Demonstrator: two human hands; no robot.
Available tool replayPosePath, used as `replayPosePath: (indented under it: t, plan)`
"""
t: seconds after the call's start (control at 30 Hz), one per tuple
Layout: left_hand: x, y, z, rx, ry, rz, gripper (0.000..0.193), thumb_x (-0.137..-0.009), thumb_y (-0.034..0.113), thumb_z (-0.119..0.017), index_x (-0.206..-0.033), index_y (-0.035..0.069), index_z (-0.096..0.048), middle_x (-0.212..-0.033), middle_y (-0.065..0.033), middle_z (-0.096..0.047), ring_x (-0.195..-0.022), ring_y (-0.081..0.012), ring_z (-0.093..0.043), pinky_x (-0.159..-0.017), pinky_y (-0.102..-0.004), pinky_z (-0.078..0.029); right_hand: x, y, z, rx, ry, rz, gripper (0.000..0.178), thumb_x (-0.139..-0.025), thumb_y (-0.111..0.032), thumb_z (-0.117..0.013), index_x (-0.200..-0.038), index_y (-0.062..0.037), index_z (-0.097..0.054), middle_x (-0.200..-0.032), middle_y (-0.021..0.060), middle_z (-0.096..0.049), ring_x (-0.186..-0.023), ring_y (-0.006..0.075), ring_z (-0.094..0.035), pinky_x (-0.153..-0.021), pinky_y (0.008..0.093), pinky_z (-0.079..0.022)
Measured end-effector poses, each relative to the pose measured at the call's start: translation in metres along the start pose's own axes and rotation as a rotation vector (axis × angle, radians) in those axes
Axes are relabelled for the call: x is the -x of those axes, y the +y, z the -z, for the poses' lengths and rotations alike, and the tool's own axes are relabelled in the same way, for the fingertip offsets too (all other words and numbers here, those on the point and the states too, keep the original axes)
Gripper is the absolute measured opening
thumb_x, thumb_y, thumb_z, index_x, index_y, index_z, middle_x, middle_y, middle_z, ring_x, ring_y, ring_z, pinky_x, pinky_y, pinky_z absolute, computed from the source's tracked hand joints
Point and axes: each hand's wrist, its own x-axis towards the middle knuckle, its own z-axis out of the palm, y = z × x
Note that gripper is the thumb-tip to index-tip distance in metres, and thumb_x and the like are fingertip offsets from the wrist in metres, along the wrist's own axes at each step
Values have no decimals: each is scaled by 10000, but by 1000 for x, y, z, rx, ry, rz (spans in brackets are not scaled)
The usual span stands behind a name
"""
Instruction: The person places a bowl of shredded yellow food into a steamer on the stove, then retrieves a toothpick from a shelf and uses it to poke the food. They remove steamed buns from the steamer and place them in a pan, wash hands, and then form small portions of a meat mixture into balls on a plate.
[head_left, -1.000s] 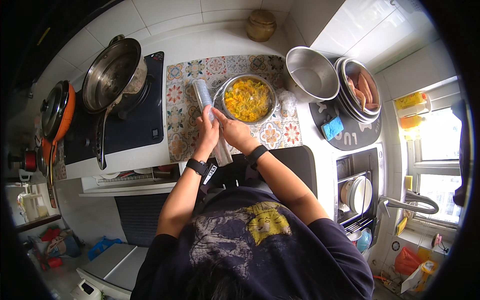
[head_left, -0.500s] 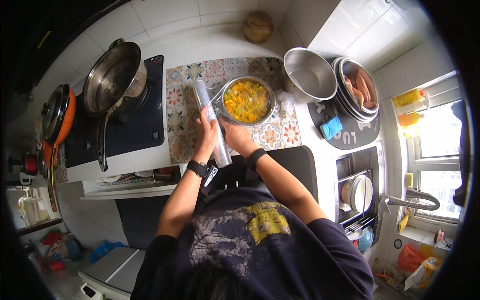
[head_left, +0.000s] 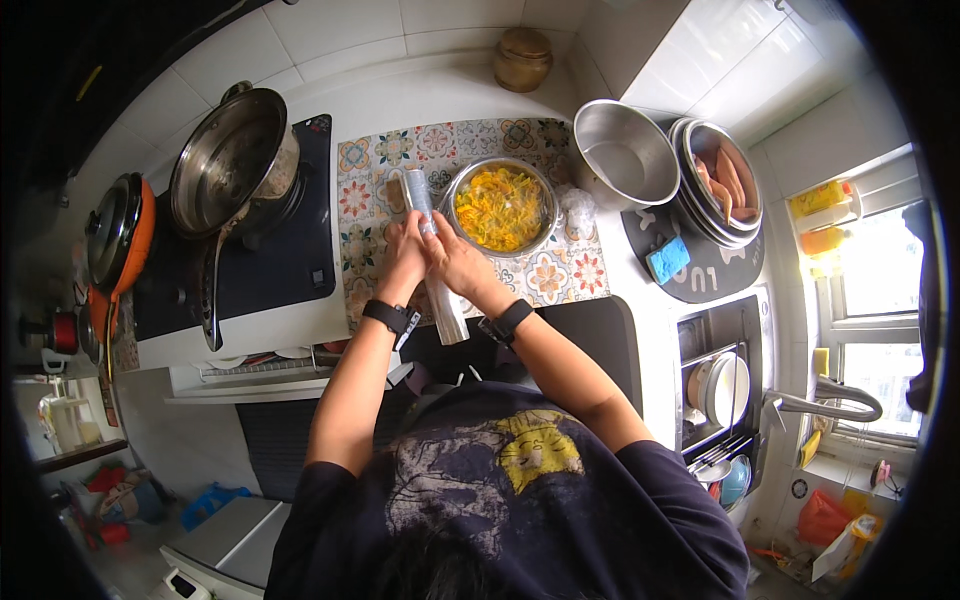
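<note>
A roll of cling film (head_left: 450,318) stands out slantwise before my body, left of a metal bowl (head_left: 549,232) filled with chopped yellow-orange food (head_left: 497,207) mixed with some green. My left hand (head_left: 403,256) is closed around the roll's middle from the left. From the right, my right hand (head_left: 461,266) wraps over the roll, its fingers against the left hand. Clear film shines at the bowl's left rim; how much of the bowl it covers I cannot tell. Beside the bowl's right rim lies a crumpled clear plastic ball (head_left: 576,212).
A patterned mat (head_left: 365,240) lies under the bowl. Leftward, a steel pan (head_left: 228,160) sits on the black stove (head_left: 270,265). To the right are an empty steel basin (head_left: 625,155), stacked bowls holding orange-pink pieces (head_left: 727,180), a blue sponge (head_left: 667,260) and the sink (head_left: 692,340).
My right hand has moved from beside the bowl's near rim up and left onto the roll, meeting my left hand. The roll has shifted slightly right and nearer to me.
</note>
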Motion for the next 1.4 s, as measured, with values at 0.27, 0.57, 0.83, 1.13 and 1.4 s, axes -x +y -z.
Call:
replayPosePath:
  t: [0.27, 0.57, 0.83, 1.13, 1.4]
  plan:
    - [-14, -8, 4, -6, -214, 46, 563, -872, 284, -539, -1391, 266, -321, -1140, -292, -442, -1022, -448, -537, -851, -451, -470, 8, -3, -17, 67, 5, -111, 659, -918, -592, -319, -1423, -168, -320, -1114, 358, -527, -988, 531, -533, -906, 513, -429]
    - [-7, -9, -5, 165, -112, 13, 473, -900, 213, -520, -1358, 231, -403, -1144, -241, -468, -1055, -382, -530, -901, -411, -443, -11, 17, -28, -19, 43, -106, 613, -964, -484, -265, -1410, -65, -307, -1161, 290, -559, -1047, 457, -543, -940, 469, -411]
    - [-16, -20, -12, 416, -120, -35, 597, -782, 148, -665, -1330, 138, -426, -1237, -202, -528, -1116, -315, -538, -898, -382, -450, -14, 27, -29, -91, 75, -66, 559, -981, -442, -229, -1408, -89, -307, -1160, 297, -550, -1066, 442, -532, -949, 470, -398]
    - [-15, -18, -19, 564, -69, -1, 605, -761, 97, -671, -1316, 99, -430, -1200, -162, -572, -1105, -261, -555, -915, -352, -451, -14, 31, -33, -103, 71, -97, 543, -983, -440, -217, -1411, -119, -309, -1197, 282, -538, -1086, 440, -524, -963, 472, -391]
    - [-9, -6, -18, 465, -6, -59, 555, -778, 106, -685, -1289, 63, -474, -1101, -192, -616, -1003, -242, -604, -844, -352, -482, -20, 36, -36, -146, 52, -152, 573, -981, -458, -183, -1423, -114, -306, -1326, 250, -453, -1210, 410, -441, -1029, 432, -341]
